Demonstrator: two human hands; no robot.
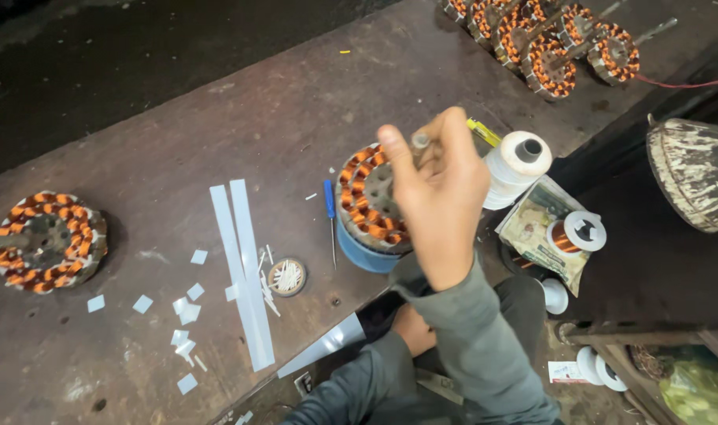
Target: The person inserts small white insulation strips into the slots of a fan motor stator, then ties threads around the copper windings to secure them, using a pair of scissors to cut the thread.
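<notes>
Head view: right hand raised, fingers pinching a small grey metal rod above the round copper-wound stator, seated steady on a blue ring. White thread spool at three o'clock; left hand low by the lap, grip unclear.

Orange-copper windings on grey stator, blue-handled screwdriver, white thread spool, dark brown workbench

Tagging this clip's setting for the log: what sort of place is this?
Probably a small motor-winding or fan-repair workshop. Copper-wound stators lie on a worn wooden workbench, more are stacked at the far end, and spools of copper wire and white thread sit beside the raised right hand.
</notes>
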